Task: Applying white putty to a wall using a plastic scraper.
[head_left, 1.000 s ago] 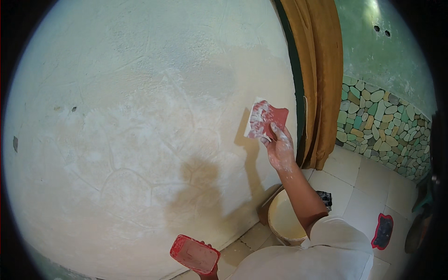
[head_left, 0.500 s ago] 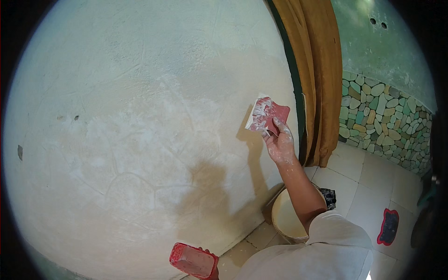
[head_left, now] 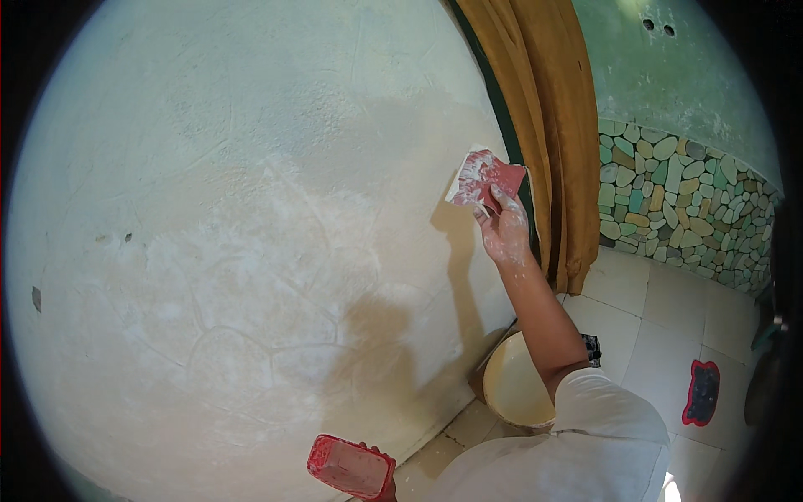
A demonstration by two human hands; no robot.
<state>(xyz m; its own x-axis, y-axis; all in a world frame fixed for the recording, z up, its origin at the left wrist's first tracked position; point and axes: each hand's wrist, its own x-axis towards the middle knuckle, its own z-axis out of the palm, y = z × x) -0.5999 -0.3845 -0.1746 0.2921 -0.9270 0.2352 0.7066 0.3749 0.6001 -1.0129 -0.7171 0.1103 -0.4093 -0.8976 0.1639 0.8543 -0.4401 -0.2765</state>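
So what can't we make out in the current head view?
All in the head view:
- Left grip: mostly behind the red tray; wrist cut off by the lower edge.
- Scraper: far face turned away.
- Bucket: right part behind the right arm; contents unclear.
- Black object: partly behind that arm, too little shows to identify.
- Dark shape, far right: lost in the fisheye's black rim.

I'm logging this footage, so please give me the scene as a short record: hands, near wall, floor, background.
Right hand: grips a white-smeared red scraper
Left hand: holds a red rectangular tub
Near wall: pale, patchy, with faint curved lines
Floor: pale-tiled; round bucket; dark, red-edged object, kind unclear
Background: brown curtain; green wall with stone mosaic below
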